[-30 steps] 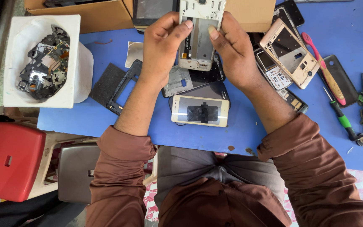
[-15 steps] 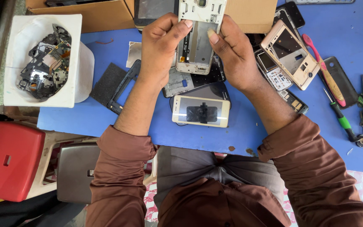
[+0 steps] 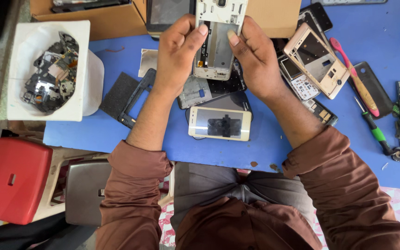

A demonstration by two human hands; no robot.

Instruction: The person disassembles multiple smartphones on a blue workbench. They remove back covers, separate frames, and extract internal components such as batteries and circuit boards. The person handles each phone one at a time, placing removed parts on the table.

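Two hands on one phone shell (image 3: pixel 216 39) | left hand (image 3: pixel 177 55) pinches its edge, right hand (image 3: pixel 255 60) braces opposite (thumbs steadying it) | gold phone (image 3: pixel 219 123) below on blue table (image 3: pixel 385 28).

The person wears a rust-brown long-sleeved shirt, its sleeves (image 3: pixel 137 185) pushed up and bunched in folds below the elbows, leaving the forearms bare. Below the shirt's hem are grey trousers (image 3: pixel 214 183), creased across the lap. The left hand (image 3: pixel 174 53) and right hand (image 3: pixel 255 58) are bare, with short nails and no rings or watch.
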